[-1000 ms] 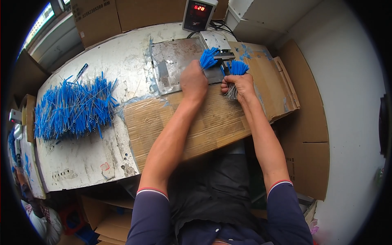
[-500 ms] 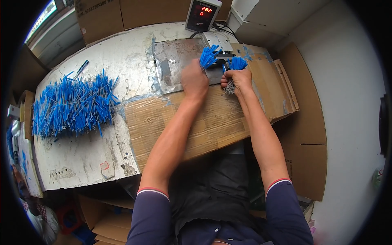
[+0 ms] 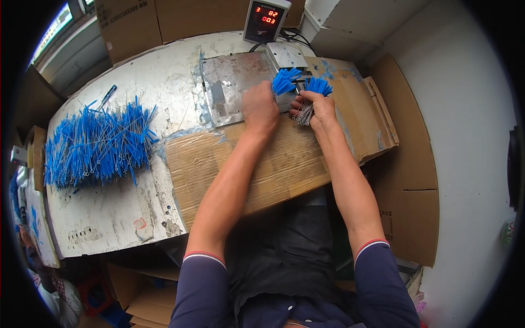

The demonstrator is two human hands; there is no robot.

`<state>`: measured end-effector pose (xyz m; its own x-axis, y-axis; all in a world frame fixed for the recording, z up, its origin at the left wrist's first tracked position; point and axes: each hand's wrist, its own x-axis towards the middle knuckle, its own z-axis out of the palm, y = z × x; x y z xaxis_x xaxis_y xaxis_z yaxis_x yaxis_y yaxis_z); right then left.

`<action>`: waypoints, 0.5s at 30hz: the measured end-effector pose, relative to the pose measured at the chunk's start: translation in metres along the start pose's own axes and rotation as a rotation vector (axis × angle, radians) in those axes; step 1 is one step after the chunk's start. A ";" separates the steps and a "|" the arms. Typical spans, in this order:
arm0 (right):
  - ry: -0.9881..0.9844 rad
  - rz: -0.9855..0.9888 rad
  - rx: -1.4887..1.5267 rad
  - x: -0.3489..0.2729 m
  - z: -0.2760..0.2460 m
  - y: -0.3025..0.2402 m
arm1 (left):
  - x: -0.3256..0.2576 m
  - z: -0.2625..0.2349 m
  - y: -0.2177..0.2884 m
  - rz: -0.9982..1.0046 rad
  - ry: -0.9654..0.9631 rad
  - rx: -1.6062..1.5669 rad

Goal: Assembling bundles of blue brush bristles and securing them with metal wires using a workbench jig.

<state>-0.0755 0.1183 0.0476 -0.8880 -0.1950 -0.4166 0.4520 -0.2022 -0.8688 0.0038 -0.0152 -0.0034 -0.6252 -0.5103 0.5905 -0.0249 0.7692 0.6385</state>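
My left hand [image 3: 260,107] is closed around a bunch of thin wire pieces with blue sleeves [image 3: 285,82], whose blue ends fan out up and to the right. Close by on its right, my right hand [image 3: 319,108] grips a second bunch of blue-ended wires [image 3: 317,86]. Bare wire ends with small loops hang below that fist. Both bunches are held before a small metal machine [image 3: 285,56] mounted on a metal plate [image 3: 232,82]. What lies between my hands at the machine is partly hidden by the bunches.
A large heap of similar blue wires [image 3: 101,143] lies on the white worktop [image 3: 117,218] to the left, with a pen [image 3: 109,95] behind it. Cardboard [image 3: 240,169] covers the front edge. A red-digit display [image 3: 266,21] stands behind the machine. A wall [image 3: 465,164] bounds the right.
The left bunch has dropped slightly and now leans further right, nearer the right bunch. My right hand's fingers have shifted on its wires. The display's red digits have changed.
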 end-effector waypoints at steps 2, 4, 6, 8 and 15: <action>-0.056 -0.066 0.027 -0.004 -0.004 0.003 | 0.000 -0.002 0.001 0.015 -0.022 0.012; -0.066 -0.063 0.038 -0.002 -0.007 0.006 | 0.000 -0.001 0.002 -0.018 -0.059 0.015; -0.074 -0.060 0.049 0.000 -0.013 0.009 | 0.000 0.000 0.002 0.002 -0.039 0.003; -0.082 -0.082 0.006 -0.001 -0.017 0.009 | 0.001 0.001 0.003 0.022 -0.016 -0.009; -0.117 -0.158 -0.077 -0.013 -0.024 0.002 | 0.000 0.000 0.002 -0.024 -0.067 -0.002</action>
<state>-0.0649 0.1431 0.0445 -0.9292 -0.2779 -0.2436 0.2962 -0.1657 -0.9406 0.0034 -0.0135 -0.0018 -0.6753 -0.5019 0.5404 -0.0394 0.7563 0.6531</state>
